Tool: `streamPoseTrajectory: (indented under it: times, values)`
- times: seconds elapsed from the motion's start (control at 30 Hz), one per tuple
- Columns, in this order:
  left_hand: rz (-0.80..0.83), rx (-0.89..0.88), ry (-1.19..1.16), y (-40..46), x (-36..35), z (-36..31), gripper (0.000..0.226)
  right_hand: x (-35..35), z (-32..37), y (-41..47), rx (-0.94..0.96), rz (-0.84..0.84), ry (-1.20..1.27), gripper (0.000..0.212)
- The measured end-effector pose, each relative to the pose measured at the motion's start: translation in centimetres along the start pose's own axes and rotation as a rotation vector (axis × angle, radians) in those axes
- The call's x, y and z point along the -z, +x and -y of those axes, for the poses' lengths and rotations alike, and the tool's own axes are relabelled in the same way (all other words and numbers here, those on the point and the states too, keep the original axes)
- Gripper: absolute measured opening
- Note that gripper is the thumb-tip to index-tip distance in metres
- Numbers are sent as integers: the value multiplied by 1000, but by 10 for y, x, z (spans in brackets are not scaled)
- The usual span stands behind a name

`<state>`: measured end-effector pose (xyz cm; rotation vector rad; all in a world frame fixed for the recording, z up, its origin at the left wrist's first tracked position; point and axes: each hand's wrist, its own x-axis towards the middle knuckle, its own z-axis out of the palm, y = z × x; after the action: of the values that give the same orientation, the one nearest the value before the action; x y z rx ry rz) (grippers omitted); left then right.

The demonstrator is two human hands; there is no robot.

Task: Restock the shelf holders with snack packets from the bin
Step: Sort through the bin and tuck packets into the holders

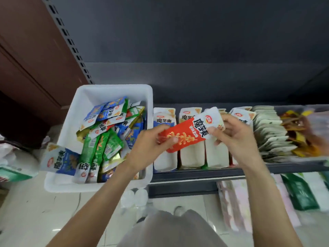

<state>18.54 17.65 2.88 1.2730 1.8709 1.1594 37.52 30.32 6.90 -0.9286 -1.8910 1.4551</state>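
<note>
White plastic bin [71, 125] lying beside left hand [151, 145]; both it and right hand [235, 136] are pinching a glossy red-and-white snack packet [188, 132] above white shelf holders [192, 157].

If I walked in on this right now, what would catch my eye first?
Probably the red snack packet, held at its two ends by the left hand and right hand above the white shelf holders. Left of it, a white bin brims with blue and green packets.

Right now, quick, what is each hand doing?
Left hand: pinching the red end of the red snack packet.
Right hand: pinching the same packet's white end.
</note>
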Motion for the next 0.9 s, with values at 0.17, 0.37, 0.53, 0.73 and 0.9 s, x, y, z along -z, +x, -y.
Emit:
streamPoseTrajectory:
  times: [0.17,0.37,0.53,0.73,0.9]
  values:
    - [-45,-93,246,40,-90,-26,21,105,-3,-19,229,-373,-574,7]
    - [13,-39,322,70,-166,-32,47,130,-29,9,178,-414,-1055,18]
    - [-33,-25,317,85,-194,-27,57,114,-65,40,115,-198,-1295,32]
    - [-57,-46,313,85,-200,-24,56,114,-80,53,195,-395,-1181,27]
    - [-152,-159,253,67,-163,-32,34,88,-65,27,355,-319,-803,25]
